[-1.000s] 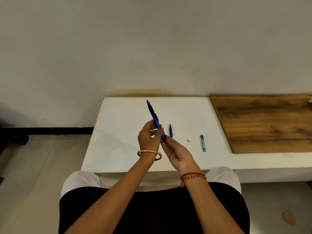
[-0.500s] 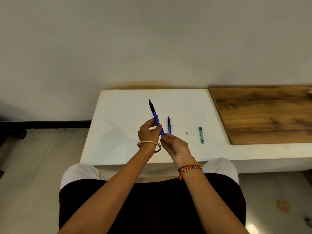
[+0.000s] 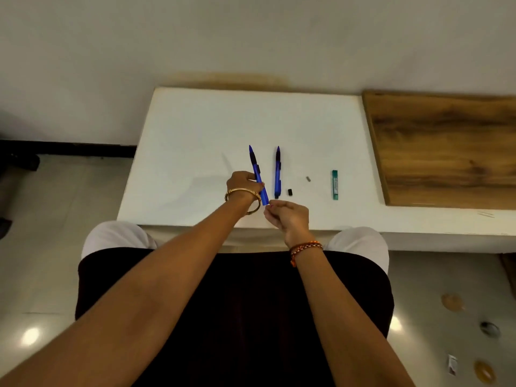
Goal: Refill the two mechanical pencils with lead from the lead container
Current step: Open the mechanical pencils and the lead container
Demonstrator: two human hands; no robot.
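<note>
One blue mechanical pencil point(image 3: 258, 175), tip pointed away, is gripped at mid-barrel by the left hand point(image 3: 243, 182) above the white table point(image 3: 195, 129). Its rear end is met by the pinched fingertips of the right hand point(image 3: 287, 215); what is pinched cannot be told. A second pencil point(image 3: 277, 172), a small black cap point(image 3: 290, 192), a grey piece point(image 3: 308, 179) and the green lead container point(image 3: 334, 184) are laid on the table to the right.

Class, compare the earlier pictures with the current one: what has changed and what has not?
The left hand has lowered the held pencil toward the table. The right hand has drawn back from its end, fingers pinched. The second pencil and lead container lie unmoved.
</note>
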